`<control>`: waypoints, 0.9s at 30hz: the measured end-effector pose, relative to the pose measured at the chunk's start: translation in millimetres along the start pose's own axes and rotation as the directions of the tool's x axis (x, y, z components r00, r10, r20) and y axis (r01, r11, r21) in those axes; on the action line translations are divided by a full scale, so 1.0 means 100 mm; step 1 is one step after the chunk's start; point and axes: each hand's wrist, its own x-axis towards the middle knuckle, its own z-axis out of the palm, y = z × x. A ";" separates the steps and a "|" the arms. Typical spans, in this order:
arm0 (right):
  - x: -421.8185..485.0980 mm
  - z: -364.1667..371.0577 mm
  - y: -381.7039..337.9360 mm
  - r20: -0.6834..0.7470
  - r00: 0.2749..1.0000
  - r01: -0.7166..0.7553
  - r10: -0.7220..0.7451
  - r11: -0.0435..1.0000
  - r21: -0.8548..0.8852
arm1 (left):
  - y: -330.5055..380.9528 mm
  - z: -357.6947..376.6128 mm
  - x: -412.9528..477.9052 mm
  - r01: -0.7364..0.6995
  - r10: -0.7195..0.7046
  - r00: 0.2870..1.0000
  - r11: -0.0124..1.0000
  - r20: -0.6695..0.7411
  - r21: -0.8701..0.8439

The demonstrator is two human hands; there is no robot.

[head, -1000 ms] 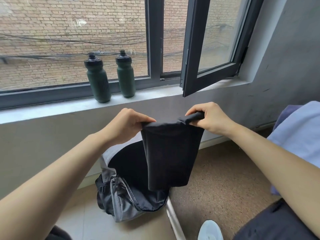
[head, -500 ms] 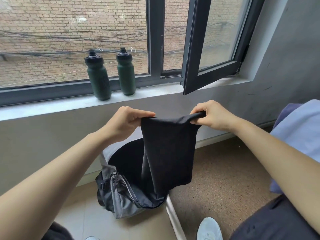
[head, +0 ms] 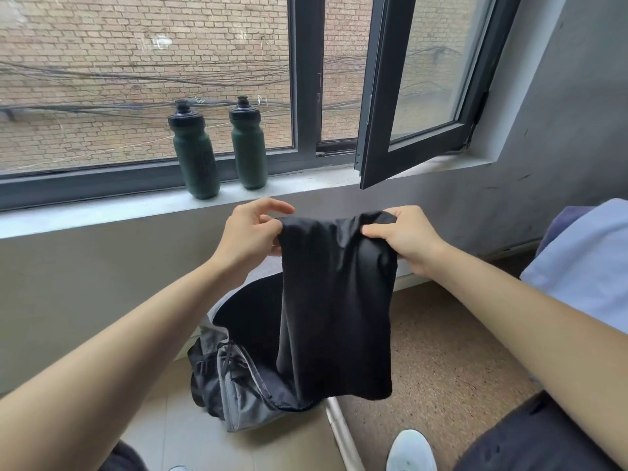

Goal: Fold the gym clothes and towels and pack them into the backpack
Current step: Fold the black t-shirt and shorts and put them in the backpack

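Left hand (head: 249, 232) and right hand (head: 406, 237) pinch the black garment (head: 336, 300) hanging above the open grey backpack (head: 238, 396) at six o'clock.

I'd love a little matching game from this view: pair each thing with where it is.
Things:
1. bottles
2. black cloth
3. backpack
4. white shoe

Places:
A. on the floor, open, below the cloth
B. held up by both hands
C. on the window sill
D. at the bottom edge, beside a metal leg

Pairs: 1-C, 2-B, 3-A, 4-D. The left hand and right hand grip the cloth's top corners.
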 end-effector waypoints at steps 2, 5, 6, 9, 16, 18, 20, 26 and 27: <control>-0.05 0.05 -0.05 -0.005 0.998 0.057 -0.057 0.998 0.009 | 0.06 0.02 -0.03 -0.017 0.019 0.999 0.999 0.036 -0.047; -0.12 0.07 -0.20 0.025 0.990 0.132 -0.135 0.985 0.115 | 0.09 -0.01 -0.02 0.042 -0.034 0.999 0.971 0.039 -0.237; -0.14 0.06 -0.27 0.049 0.988 0.136 -0.146 0.975 0.178 | 0.06 -0.03 0.00 0.071 -0.065 0.997 0.947 0.031 -0.313; -0.20 0.06 -0.44 0.190 0.974 0.047 -0.124 0.930 0.365 | -0.07 -0.08 0.09 0.129 -0.129 0.991 0.844 0.038 -0.520; -0.17 0.04 -0.61 0.242 0.969 -0.108 -0.041 0.813 0.572 | -0.44 -0.04 0.04 0.341 -0.150 0.934 0.647 0.325 -0.681; -0.11 -0.01 -0.64 0.234 0.972 -0.137 -0.013 0.777 0.614 | -0.51 0.11 -0.07 0.356 -0.101 0.893 0.756 0.439 -0.549; -0.06 -0.07 -0.64 0.241 0.970 -0.178 0.027 0.755 0.631 | -0.51 0.30 -0.17 0.312 -0.055 0.857 0.847 0.513 -0.431; 0.07 -0.21 -0.52 0.221 0.969 -0.229 0.111 0.743 0.629 | -0.32 0.56 -0.29 0.329 -0.151 0.883 0.874 0.444 -0.358; 0.09 -0.23 -0.49 0.206 0.969 -0.235 0.134 0.746 0.623 | -0.28 0.55 -0.29 0.355 -0.172 0.874 0.864 0.454 -0.358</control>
